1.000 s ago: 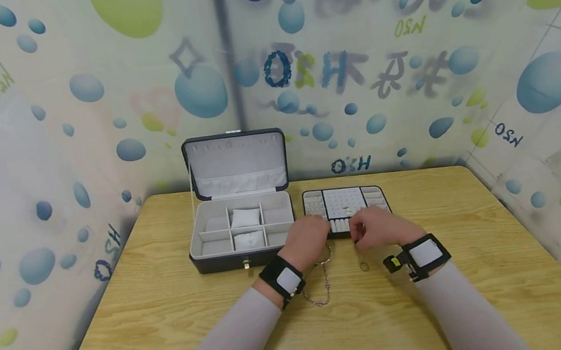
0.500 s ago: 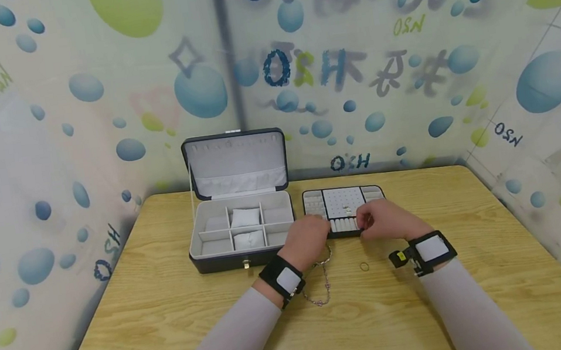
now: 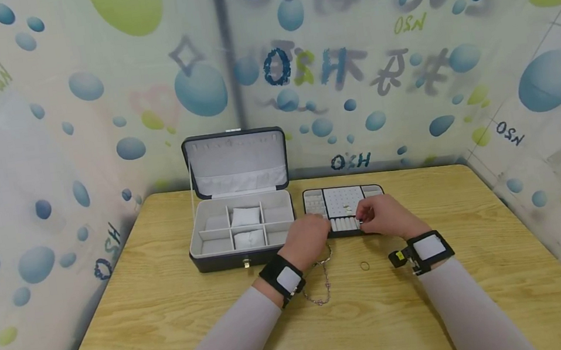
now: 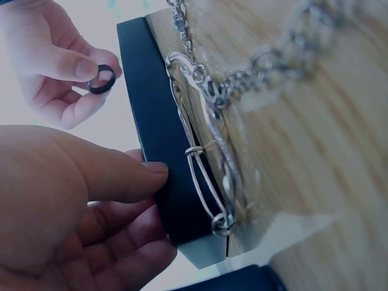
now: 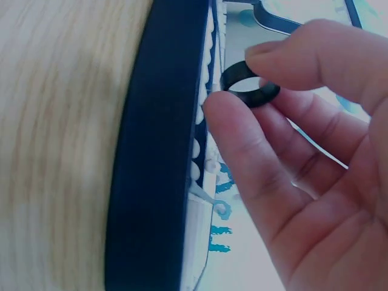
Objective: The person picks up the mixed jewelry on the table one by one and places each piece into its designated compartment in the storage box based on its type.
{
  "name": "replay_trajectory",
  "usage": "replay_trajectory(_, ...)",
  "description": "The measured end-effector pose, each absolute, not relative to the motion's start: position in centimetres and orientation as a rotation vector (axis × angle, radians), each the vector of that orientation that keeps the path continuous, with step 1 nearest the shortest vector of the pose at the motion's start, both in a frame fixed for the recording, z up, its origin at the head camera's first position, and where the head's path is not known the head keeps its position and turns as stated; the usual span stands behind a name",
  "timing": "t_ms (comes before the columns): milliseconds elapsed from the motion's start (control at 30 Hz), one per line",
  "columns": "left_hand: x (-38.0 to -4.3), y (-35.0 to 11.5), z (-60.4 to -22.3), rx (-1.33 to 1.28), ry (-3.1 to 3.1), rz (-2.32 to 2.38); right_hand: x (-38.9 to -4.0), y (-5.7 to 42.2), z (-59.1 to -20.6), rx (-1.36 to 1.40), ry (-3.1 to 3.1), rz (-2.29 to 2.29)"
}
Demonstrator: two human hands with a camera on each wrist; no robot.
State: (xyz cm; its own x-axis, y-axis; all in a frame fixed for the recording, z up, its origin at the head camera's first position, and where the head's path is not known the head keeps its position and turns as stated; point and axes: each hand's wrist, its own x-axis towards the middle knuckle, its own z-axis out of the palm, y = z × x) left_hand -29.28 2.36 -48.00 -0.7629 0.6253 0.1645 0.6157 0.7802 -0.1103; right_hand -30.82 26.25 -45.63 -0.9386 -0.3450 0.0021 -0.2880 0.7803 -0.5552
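Note:
In the head view my left hand (image 3: 306, 236) is at the front left corner of a dark jewelry tray (image 3: 343, 234). Seen from the left wrist, its thumb (image 4: 136, 176) presses the tray's side wall, with the fingers curled at the corner. My right hand (image 3: 386, 216) pinches a black ring (image 5: 265, 96) between thumb and fingers, just above the ring rolls (image 3: 344, 224) at the tray's front. A silver bangle (image 4: 193, 151) and a chain bracelet (image 3: 327, 280) lie on the wood near my left wrist. Small earrings (image 3: 347, 209) sit on the tray's white panel.
An open jewelry box (image 3: 245, 259) stands left of the tray, its lid (image 3: 235, 157) raised. Two white cushions (image 3: 246, 217) sit in its compartments. A thin ring (image 3: 364, 266) lies on the wooden table (image 3: 385, 321) in front of the tray. A patterned wall rises behind.
My right hand has moved up and slightly right, from the table in front of the tray to above its front right part, carrying the black ring. My left hand stays put.

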Motion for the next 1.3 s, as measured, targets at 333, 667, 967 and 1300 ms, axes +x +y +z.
replay_trajectory(333,-29.5,2.4,-48.2,-0.979,-2.773,0.066,-31.2,25.7,-46.7,-0.496,2.939,-0.871)
replay_trajectory(667,-29.4,2.3,-48.2,-0.987,-2.783,0.055,-31.5,25.9,-47.6,-0.553,2.981,-0.890)
replay_trajectory(967,-29.4,2.3,-48.1,-0.985,-2.781,0.066,-31.6,26.0,-47.8,-0.582,2.967,-0.893)
replay_trajectory(1300,-29.3,2.3,-48.0,-0.981,-2.795,0.057,-31.6,26.0,-47.7,-0.570,2.973,-0.841)
